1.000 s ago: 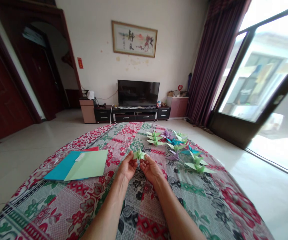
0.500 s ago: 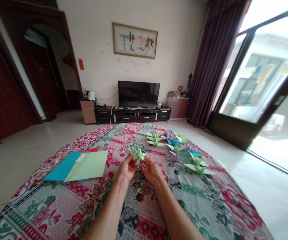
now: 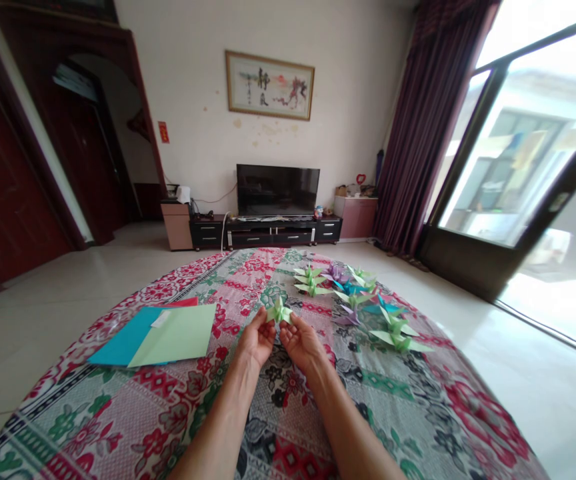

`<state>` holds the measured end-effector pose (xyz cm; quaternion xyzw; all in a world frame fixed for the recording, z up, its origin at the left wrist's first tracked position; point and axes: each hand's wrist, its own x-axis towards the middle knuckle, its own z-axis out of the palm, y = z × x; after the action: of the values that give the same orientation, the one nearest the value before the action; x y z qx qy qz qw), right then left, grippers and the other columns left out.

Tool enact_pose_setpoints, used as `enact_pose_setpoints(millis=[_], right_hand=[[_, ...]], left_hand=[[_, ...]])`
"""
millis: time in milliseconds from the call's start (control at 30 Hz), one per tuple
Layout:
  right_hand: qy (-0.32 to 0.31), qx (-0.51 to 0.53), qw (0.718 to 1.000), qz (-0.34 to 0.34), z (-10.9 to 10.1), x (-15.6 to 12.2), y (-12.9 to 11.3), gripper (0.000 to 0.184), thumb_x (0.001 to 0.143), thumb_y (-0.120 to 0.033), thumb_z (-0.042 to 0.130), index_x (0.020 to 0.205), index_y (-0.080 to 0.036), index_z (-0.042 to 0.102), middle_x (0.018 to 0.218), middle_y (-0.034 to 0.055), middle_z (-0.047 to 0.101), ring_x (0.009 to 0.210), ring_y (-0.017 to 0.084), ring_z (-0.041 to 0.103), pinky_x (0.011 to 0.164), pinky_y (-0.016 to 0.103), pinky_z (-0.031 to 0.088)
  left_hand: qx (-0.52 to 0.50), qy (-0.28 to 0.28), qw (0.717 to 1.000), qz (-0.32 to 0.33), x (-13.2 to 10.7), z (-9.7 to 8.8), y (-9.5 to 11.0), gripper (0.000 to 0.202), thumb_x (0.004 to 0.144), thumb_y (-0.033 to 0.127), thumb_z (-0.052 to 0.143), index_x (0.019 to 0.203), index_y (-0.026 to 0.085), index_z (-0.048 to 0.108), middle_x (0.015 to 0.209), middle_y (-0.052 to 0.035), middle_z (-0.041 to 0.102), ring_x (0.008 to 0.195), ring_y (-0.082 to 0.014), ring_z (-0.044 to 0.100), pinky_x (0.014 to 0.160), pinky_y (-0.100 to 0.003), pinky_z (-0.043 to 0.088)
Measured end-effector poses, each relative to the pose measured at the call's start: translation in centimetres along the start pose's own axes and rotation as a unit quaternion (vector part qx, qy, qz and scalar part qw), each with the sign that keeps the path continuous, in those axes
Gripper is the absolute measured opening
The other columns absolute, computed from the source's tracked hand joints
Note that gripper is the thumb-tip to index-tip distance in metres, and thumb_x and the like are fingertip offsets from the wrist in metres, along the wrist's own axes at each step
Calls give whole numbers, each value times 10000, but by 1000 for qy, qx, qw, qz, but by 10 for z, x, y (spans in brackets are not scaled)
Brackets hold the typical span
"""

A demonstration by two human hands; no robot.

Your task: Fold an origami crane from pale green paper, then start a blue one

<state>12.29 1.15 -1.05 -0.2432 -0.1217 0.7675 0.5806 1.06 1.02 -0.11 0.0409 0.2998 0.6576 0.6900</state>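
A light green paper crane point(image 3: 279, 311) is held up just above the table, between my two hands. My left hand point(image 3: 258, 337) pinches its left wing between thumb and fingers. On the other side, my right hand point(image 3: 302, 340) grips the right wing the same way. Folded cranes in green, purple and blue stand to the right of my hands, among them a purple crane point(image 3: 351, 315) and a green crane point(image 3: 401, 341). Left of my hands lie sheets of paper, a light green sheet point(image 3: 178, 337) over a blue sheet point(image 3: 121, 339), with a red edge showing behind.
A patterned red, green and grey cloth point(image 3: 153, 413) covers the round table. Beyond it stand a television point(image 3: 278, 190) on a low black cabinet point(image 3: 253, 239) and a pink cabinet point(image 3: 358, 217). A glass door point(image 3: 498, 167) with a purple curtain point(image 3: 413, 133) is at the right.
Both hands keep their hold on the green crane, with hardly any movement. The whole view has shifted very slightly.
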Motion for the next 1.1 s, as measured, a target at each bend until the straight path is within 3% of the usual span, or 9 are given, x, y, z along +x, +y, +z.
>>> enact_pose_setpoints(millis=[200,367,567,833,1100], right_hand=[[17,-21,1000,-2,5,-4,3,28,770,-120,592,747,-108,581,555,20,630,498,102,607,489,175,524],[6,-27,1000,-5,3,-3,5,37,753,-138,610,758,-107,590,567,19,629,504,98,601,498,174,521],[-34,-48,998,-23,0,-4,3,155,693,-173,685,805,-130,587,613,1,646,500,88,592,497,180,520],[17,-39,999,-20,3,-3,3,103,705,-149,669,761,-122,588,583,7,636,493,91,593,483,173,519],[33,-19,999,-10,7,-4,2,36,762,-127,613,740,-112,588,550,13,627,461,88,582,464,167,515]], left_hand=[[34,-28,999,-8,-2,-3,6,20,769,127,615,778,110,609,578,-19,634,417,-80,562,378,-160,471],[75,-58,995,11,-4,-3,6,165,705,118,667,863,127,622,632,-20,657,445,-85,572,397,-169,474],[145,-93,984,36,-8,0,3,166,635,86,694,792,96,643,635,-31,664,493,-94,591,439,-170,476],[115,-17,993,19,-9,2,4,66,681,77,661,725,105,621,530,-3,616,406,-76,549,367,-150,446],[70,13,997,-11,-6,4,0,62,720,88,649,678,100,604,501,-2,591,387,-67,541,354,-134,451]])
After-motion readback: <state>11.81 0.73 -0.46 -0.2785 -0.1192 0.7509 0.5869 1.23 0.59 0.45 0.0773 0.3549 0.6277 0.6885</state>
